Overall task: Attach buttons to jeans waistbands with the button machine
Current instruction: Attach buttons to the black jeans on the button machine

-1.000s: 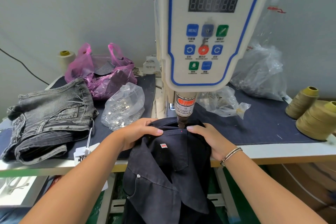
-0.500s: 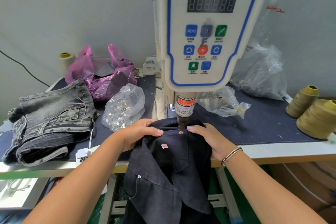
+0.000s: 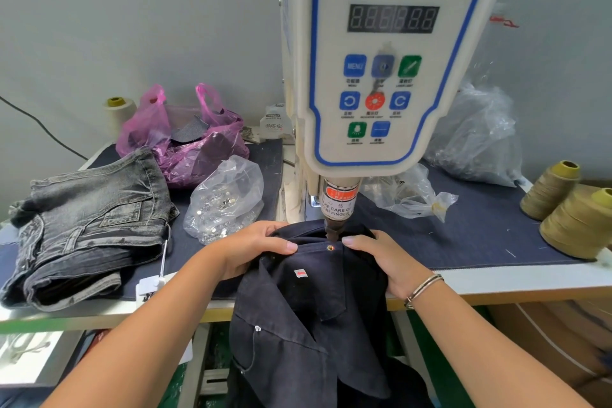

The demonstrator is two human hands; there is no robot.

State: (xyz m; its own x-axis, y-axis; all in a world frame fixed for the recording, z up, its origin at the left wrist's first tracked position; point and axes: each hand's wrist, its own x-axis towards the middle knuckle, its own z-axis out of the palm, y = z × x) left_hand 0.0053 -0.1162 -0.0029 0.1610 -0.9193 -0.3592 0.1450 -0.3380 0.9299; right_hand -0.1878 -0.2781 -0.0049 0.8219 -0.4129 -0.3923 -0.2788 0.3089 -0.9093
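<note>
Dark navy jeans point(image 3: 308, 318) hang over the table's front edge, with the waistband under the button machine point(image 3: 381, 69). The machine's punch head point(image 3: 336, 209) stands just behind a small metal button point(image 3: 330, 247) that sits in the waistband. My left hand point(image 3: 251, 250) grips the waistband left of the button, thumb on top. On the right side of the button my right hand point(image 3: 381, 258) grips the band the same way; a bracelet circles that wrist.
A folded grey pair of jeans point(image 3: 86, 228) lies at the left. A clear bag of metal buttons point(image 3: 225, 199) and a pink bag point(image 3: 185, 142) stand behind my left hand. More clear bags point(image 3: 473, 139) and thread cones point(image 3: 576, 219) occupy the right.
A metal button now sits in the waistband where only a small red dot showed a second ago. Both hands have kept their grip and place.
</note>
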